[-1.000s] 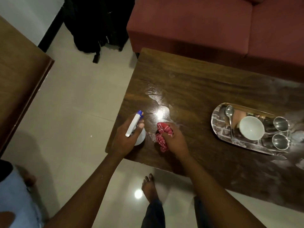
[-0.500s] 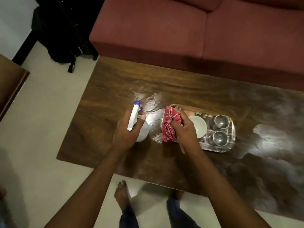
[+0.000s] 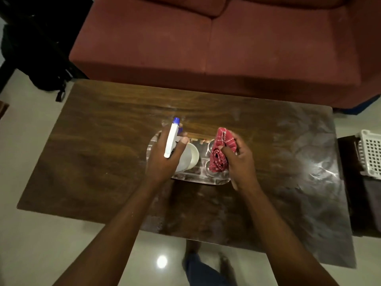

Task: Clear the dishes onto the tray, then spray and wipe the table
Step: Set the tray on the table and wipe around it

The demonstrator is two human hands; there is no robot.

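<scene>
Tray [image 3: 198,178] is mostly hidden under my fingers; left hand [image 3: 162,162] grips spray bottle [image 3: 172,139], right hand [image 3: 241,162] clutches cloth [image 3: 219,155].

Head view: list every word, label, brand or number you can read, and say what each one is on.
No readable text anywhere in this view.
Spray bottle in the left hand: white with a blue nozzle, no label showing.
Red cloth in the right hand: woven pattern only, no letters.
Steel tray and white basket: no marks visible.

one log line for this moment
left hand: holds spray bottle | right hand: grips red cloth | bowl: on tray
</scene>
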